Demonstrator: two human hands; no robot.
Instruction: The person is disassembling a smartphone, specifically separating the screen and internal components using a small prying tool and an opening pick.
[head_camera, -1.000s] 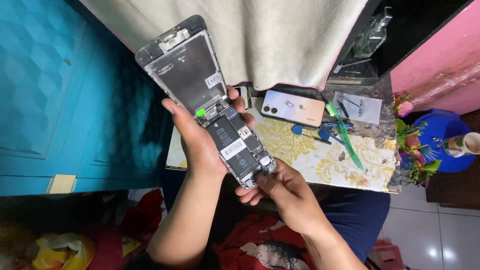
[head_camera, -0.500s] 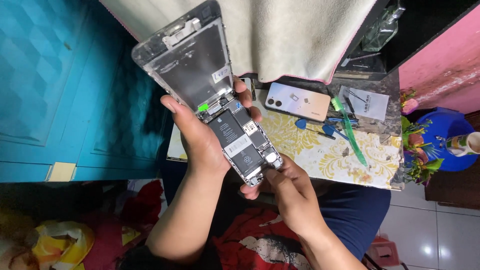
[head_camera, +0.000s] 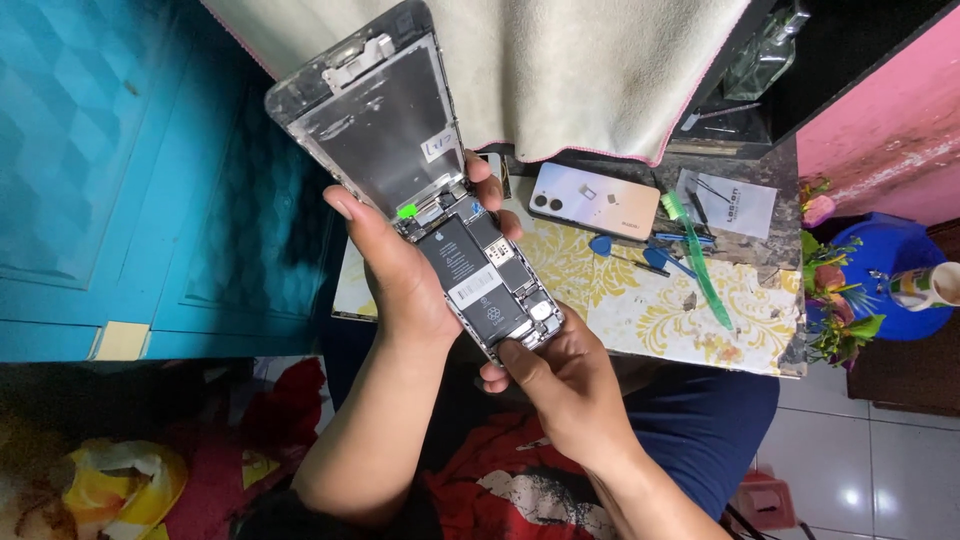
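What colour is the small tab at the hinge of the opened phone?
Bright green tab, where the screen panel meets the phone body; head view.

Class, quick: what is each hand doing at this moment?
Left hand: closed around the opened phone, holding it up.
Right hand: fingers pinching the phone's lower end.

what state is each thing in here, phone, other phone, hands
opened phone: back half held, insides exposed
screen panel: swung open, tilted up
left hand: gripping the opened phone
right hand: fingers at its lower end
second phone: face down on the table
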